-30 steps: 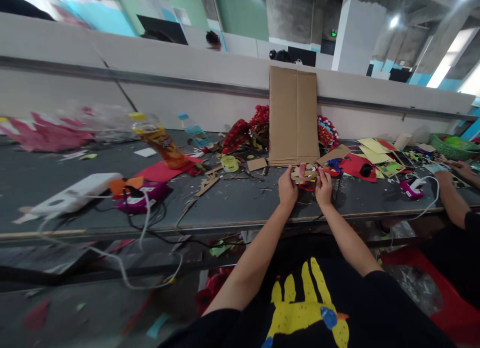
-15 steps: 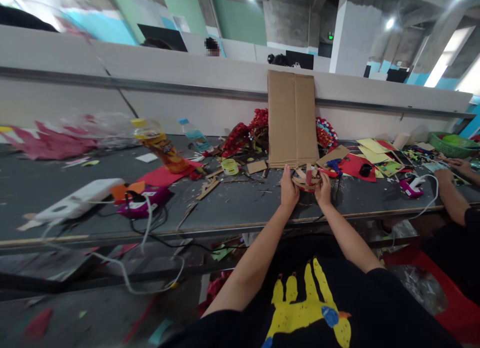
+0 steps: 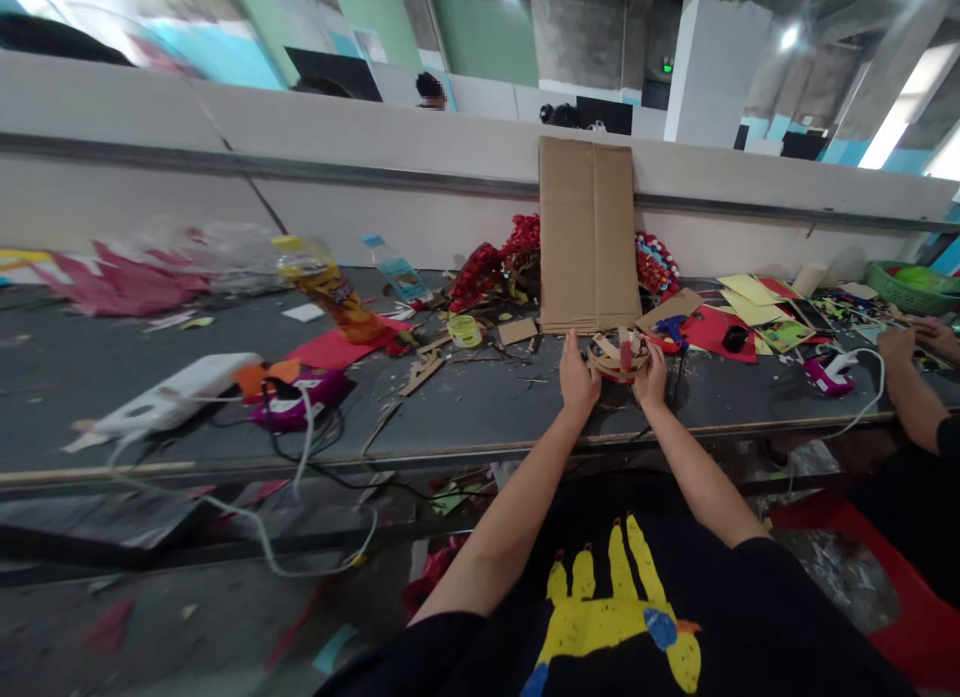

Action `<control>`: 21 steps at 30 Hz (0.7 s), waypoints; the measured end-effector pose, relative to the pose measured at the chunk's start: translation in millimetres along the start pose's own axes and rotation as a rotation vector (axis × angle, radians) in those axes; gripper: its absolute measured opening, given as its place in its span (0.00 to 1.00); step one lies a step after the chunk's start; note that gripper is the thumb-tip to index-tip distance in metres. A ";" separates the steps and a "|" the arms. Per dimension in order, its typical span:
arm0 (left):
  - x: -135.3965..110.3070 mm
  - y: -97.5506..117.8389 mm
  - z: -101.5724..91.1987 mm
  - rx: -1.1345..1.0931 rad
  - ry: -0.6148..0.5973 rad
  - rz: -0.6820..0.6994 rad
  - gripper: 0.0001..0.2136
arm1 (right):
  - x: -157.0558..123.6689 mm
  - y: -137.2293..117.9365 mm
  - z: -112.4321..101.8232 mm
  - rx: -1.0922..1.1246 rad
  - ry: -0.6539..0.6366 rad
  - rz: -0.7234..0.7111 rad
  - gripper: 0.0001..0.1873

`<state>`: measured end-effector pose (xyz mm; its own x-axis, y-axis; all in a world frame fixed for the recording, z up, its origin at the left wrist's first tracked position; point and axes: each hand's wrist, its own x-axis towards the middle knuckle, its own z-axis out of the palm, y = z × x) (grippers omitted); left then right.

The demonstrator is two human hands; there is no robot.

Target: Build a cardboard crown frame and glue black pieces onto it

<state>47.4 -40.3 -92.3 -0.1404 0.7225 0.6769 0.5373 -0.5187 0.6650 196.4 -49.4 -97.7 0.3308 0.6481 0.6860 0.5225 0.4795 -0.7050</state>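
Between my two hands sits a small round cardboard craft piece (image 3: pixel 619 367), like a basket or crown made of curved strips with a red part at its middle. My left hand (image 3: pixel 579 377) presses its left side, fingers extended upward along it. My right hand (image 3: pixel 651 377) grips the right side with bent fingers. The piece is low over the table near its front edge; whether it rests on the top I cannot tell. Just behind stands a tall folded cardboard sheet (image 3: pixel 589 237), leaning on the partition. A blue glue gun (image 3: pixel 670 327) lies right of my right hand.
Left on the dark table (image 3: pixel 465 407) are a tilted drink bottle (image 3: pixel 334 295), a white power strip (image 3: pixel 176 392) and a purple box (image 3: pixel 304 399) with cables. Coloured paper (image 3: pixel 716 335) and a green basket (image 3: pixel 911 287) lie right. A co-worker's hands (image 3: pixel 900 352) are at far right.
The view has shifted slightly, so the table's things appear a little further right. Both hands stay on the cardboard piece, which looks almost unmoved.
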 end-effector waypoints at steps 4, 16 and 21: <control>-0.5 -2.8 1.0 -0.056 0.026 -0.058 0.28 | 0.4 3.1 1.5 0.024 0.022 0.017 0.21; 1.8 -13.6 6.8 -0.220 0.057 -0.150 0.23 | 2.0 17.6 5.5 -0.007 0.014 0.190 0.27; 2.3 -13.7 7.3 -0.254 0.048 -0.162 0.21 | 1.1 21.4 8.1 -0.059 -0.131 0.221 0.29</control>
<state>45.8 -28.3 -102.2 -0.2498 0.7860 0.5655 0.2802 -0.5003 0.8192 201.6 -33.6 -113.4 0.3396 0.8061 0.4846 0.4950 0.2849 -0.8208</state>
